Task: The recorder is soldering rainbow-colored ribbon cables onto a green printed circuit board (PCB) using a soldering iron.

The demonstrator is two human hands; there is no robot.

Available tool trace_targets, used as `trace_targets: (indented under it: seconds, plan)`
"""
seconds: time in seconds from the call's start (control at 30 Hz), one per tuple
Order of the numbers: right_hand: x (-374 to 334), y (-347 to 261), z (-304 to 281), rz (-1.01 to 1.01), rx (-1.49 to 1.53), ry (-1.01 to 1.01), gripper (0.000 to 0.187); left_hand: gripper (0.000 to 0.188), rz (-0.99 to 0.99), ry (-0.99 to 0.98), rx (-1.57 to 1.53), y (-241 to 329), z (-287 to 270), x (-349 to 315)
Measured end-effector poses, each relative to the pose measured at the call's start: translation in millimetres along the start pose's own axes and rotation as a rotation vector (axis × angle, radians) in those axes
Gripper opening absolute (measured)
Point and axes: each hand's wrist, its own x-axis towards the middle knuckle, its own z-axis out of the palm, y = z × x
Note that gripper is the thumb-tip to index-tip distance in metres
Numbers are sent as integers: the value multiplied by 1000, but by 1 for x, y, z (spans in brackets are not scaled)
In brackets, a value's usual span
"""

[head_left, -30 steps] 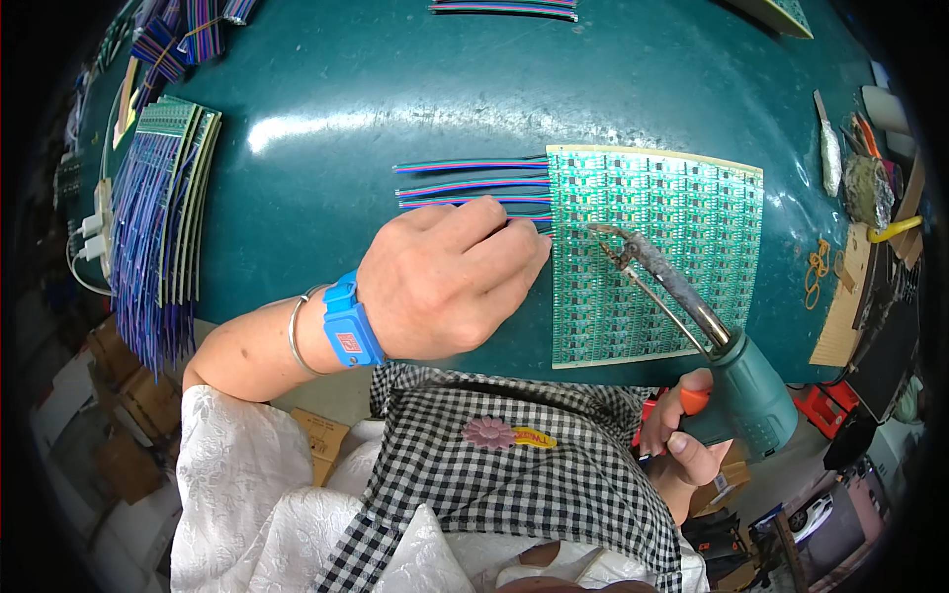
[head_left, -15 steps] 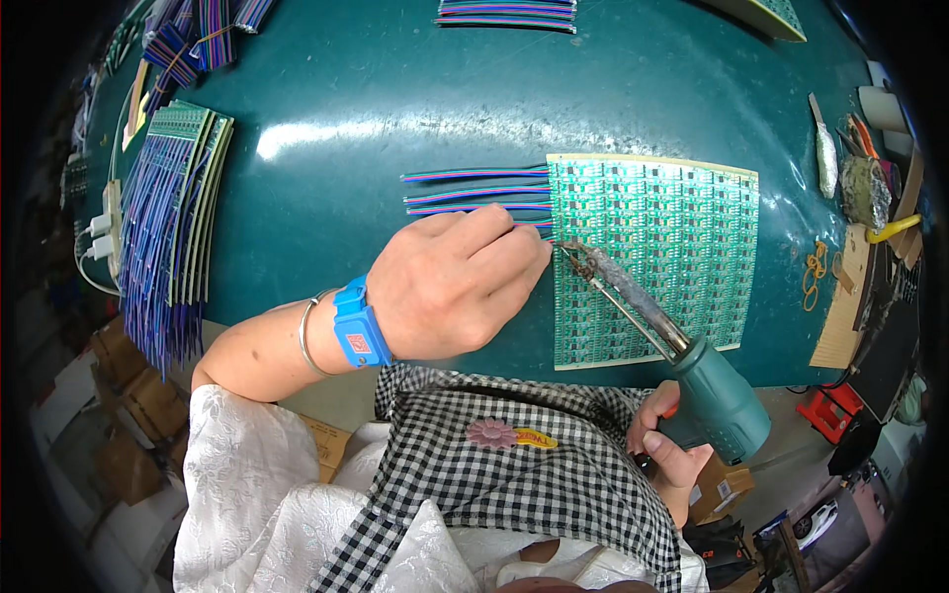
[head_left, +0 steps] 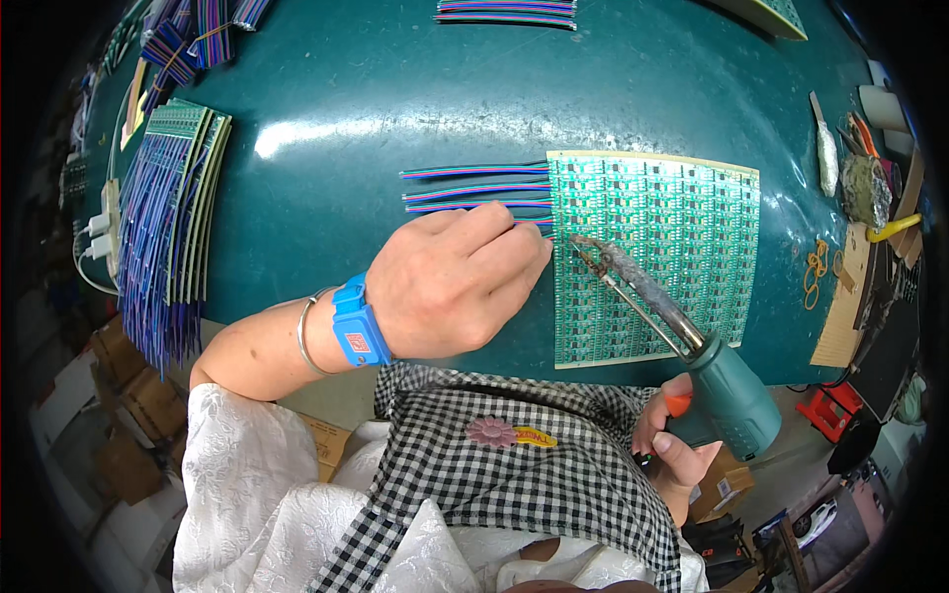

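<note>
My left hand [head_left: 460, 282], with a blue strap and a bangle at the wrist, is closed at the left edge of a green circuit board panel [head_left: 652, 262]. Its fingertips pinch a thin multicoloured ribbon wire [head_left: 534, 221], mostly hidden under the hand. Above it, several like wires [head_left: 474, 188] stick out leftward from the panel's edge. In my right hand [head_left: 672, 440] is the handle of a green soldering gun [head_left: 733, 395], one finger by its orange trigger. The gun's tip lies over the panel's left columns, a little right of my left fingertips; whether it touches is unclear.
Wired circuit boards [head_left: 178, 217] are stacked at the left table edge, with bundled wires [head_left: 198, 40] behind. More wires [head_left: 506, 13] lie at the far middle. At right are rubber bands [head_left: 816, 275], a cardboard strip [head_left: 842, 306] and assorted tools. A white plug [head_left: 99, 237] sits far left.
The soldering gun has shifted a little to the right, its tip drawing away from the panel's left edge and my left fingertips. My left hand has stayed nearly still.
</note>
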Motion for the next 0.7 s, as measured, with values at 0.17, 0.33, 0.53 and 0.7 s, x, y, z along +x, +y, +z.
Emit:
trace_targets:
  seconds: [0.17, 0.33, 0.53, 0.7]
  plan:
    - [-1, -10, 2, 109, -2, -10, 57, 43, -11, -2, -3, 0, 0, 1]
    - [1, -11, -2, -61, 59, -14, 58, 44, -44, -21, -22, 3, -4, 2]
    - [17, -19, -54, -438, 249, -177, 65, 39, -132, -95, 9, 8, -29, -8]
    - [20, -62, -91, -780, 208, -30, 61, 28, -210, -158, 42, 13, -53, -11]
